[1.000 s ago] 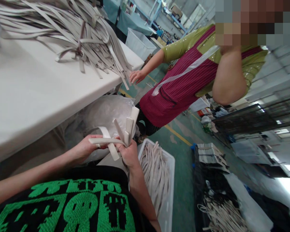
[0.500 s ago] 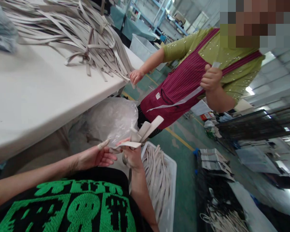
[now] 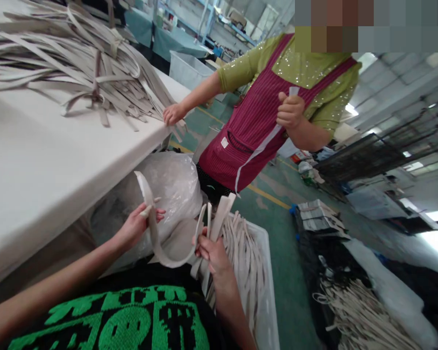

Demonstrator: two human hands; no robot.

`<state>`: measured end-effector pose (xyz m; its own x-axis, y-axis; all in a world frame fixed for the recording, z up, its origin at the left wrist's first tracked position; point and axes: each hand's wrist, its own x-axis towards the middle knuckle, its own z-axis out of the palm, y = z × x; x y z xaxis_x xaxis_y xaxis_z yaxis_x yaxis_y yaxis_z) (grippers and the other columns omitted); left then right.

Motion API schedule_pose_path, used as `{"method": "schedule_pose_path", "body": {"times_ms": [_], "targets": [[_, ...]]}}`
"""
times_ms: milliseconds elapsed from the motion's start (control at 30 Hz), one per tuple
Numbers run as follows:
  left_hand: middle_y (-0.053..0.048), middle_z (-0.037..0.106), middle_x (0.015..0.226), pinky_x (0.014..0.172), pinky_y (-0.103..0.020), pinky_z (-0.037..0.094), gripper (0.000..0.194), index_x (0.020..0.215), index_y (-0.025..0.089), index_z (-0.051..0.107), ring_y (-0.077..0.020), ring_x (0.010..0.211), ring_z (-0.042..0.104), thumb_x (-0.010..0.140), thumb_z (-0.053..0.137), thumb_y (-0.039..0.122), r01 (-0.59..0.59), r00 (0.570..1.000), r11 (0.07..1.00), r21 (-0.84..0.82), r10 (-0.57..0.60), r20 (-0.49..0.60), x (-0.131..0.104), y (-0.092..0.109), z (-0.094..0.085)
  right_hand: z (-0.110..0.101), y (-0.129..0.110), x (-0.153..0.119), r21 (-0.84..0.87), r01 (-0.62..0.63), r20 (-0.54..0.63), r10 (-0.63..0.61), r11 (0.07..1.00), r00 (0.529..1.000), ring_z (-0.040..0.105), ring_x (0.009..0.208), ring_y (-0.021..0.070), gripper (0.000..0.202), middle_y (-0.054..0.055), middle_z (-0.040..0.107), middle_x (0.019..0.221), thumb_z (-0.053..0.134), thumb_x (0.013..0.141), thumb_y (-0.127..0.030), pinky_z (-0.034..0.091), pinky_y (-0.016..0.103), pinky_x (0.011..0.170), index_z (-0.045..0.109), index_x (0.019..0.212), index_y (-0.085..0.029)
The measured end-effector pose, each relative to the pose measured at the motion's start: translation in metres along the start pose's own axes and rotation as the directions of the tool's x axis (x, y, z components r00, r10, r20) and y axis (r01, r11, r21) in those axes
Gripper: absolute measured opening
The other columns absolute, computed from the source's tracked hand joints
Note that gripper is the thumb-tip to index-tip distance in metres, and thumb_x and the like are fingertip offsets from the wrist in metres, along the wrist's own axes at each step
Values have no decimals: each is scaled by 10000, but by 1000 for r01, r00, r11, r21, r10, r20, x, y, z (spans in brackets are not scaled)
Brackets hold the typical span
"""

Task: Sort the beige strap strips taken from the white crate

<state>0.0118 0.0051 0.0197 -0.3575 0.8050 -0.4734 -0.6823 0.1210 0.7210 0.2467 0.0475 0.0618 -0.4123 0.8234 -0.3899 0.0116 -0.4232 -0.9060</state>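
Note:
A pale strip (image 3: 156, 243) hangs in a U-shaped loop between my two hands. My left hand (image 3: 133, 226) pinches it near one end, which sticks up above the fingers. Closed around a small bunch of pale strips (image 3: 220, 214) is my right hand (image 3: 211, 248), beside the looped strip's other end. Beneath and beyond my right hand, a white bin (image 3: 268, 272) holds many similar strips. A large pile of strips (image 3: 113, 78) lies on the white table (image 3: 51, 160), some of them tied in a bundle.
Across the table corner stands a person in a maroon apron (image 3: 251, 116), one hand on the pile's end, the other gripping a white strip. A clear plastic bag (image 3: 178, 180) bulges beside the table edge. More strips (image 3: 368, 316) lie at lower right.
My left hand has moved up and left, away from my right hand, and now holds a strip drawn into a loop. The view has shifted, so the person and table appear further left.

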Motion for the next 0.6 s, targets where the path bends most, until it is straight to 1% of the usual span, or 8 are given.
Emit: {"method": "schedule_pose_path", "body": {"times_ms": [33,100,167,233,333,467,533,600], "targets": [[-113,765,946,767,-271,573,419,1189,105,640,-178,773,714,875,739,365,-20,997,996,85,13,80,-6,-4,0,9,3,9,29,-2,-28,3,1000,1000,292,346,26,380,-77,484,455,830,613,-441,434,195,430,590,725,-169],[-127,761,988,842,-310,570,513,1087,108,670,-211,854,718,804,789,519,-34,983,972,233,-9,182,-16,-12,-3,26,6,27,82,-4,-43,7,997,999,320,364,35,382,-91,457,447,826,580,-430,444,197,439,598,738,-167],[-132,758,1021,916,-351,560,541,1006,125,690,-243,920,717,775,785,605,-56,967,934,352,-36,250,-22,-17,-7,38,9,40,121,14,-41,-9,993,999,330,379,35,384,-94,462,464,827,556,-420,434,196,434,610,740,-163],[-121,760,1016,972,-383,545,553,1016,144,701,-264,955,714,780,766,640,-74,950,904,421,-64,305,-24,-19,-9,47,11,50,134,33,-51,-26,990,998,331,387,37,376,-98,460,462,827,549,-410,432,199,436,629,745,-158],[-97,761,982,984,-391,534,569,1057,165,710,-279,965,703,790,742,666,-106,933,868,486,-83,351,-28,-17,-6,56,14,58,148,12,-54,-4,989,999,335,388,43,379,-108,433,429,831,546,-406,461,211,459,651,763,-151],[-105,759,1022,1009,-382,511,565,1069,166,733,-302,1038,679,805,722,665,-157,908,809,567,-108,405,-33,-12,-2,60,13,60,154,-1,-30,6,988,1000,354,389,50,344,-98,419,400,823,568,-406,435,202,445,642,702,-146],[-114,754,1065,984,-389,523,606,1128,164,721,-310,1053,675,791,730,667,-163,918,803,574,-90,386,-32,-8,-2,60,13,60,139,12,-54,-5,990,999,371,391,53,330,-90,437,406,816,585,-401,441,202,449,653,702,-140],[-122,743,1121,955,-389,534,687,1214,165,687,-317,1086,666,775,726,692,-185,939,816,548,-18,343,-28,-3,-2,61,15,59,101,37,-89,-28,994,996,404,404,57,318,-74,486,439,810,603,-393,450,200,457,678,721,-129]]}}
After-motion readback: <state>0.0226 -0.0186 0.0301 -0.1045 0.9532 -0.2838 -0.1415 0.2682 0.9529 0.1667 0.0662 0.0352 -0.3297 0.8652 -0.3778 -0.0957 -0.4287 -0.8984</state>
